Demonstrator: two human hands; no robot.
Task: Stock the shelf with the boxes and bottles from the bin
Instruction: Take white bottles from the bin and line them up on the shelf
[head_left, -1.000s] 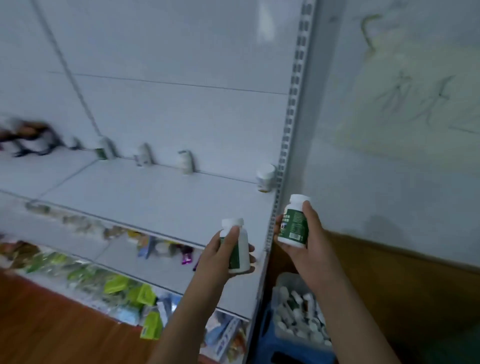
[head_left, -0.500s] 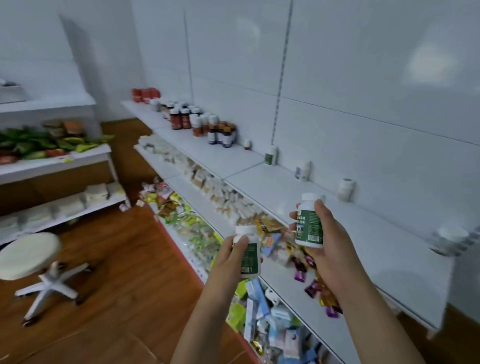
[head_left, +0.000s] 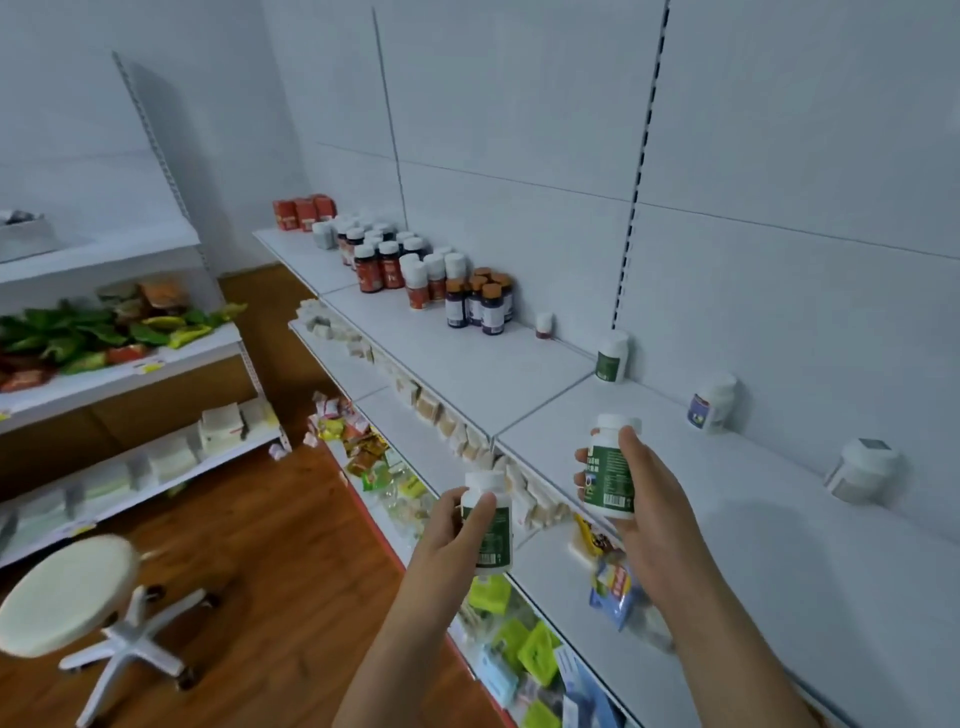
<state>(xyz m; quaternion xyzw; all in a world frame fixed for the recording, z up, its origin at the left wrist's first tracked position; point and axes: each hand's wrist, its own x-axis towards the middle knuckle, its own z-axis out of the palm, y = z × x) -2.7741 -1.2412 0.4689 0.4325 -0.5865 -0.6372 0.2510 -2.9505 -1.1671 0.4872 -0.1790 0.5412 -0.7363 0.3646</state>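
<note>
**Shelf part stocked, two bottles in hand**

White shelf (head_left: 519, 358) carried clustered bottles (head_left: 415, 270) at far end; near stretch held only three lone bottles by the back panel. Left hand (head_left: 452, 525) gripped tight round one green-label bottle (head_left: 491, 525), right hand (head_left: 649, 499) round another (head_left: 609, 467), both off the shelf. Bin out of view; remainder unknown.

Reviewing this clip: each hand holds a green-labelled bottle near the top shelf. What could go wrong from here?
1. The left hand holds its bottle out over the wooden floor, not over the top shelf; a slip would likely mean a long fall.
2. Single white bottles stand spaced along the back wall; placing the right hand's bottle carelessly could topple one.
</note>
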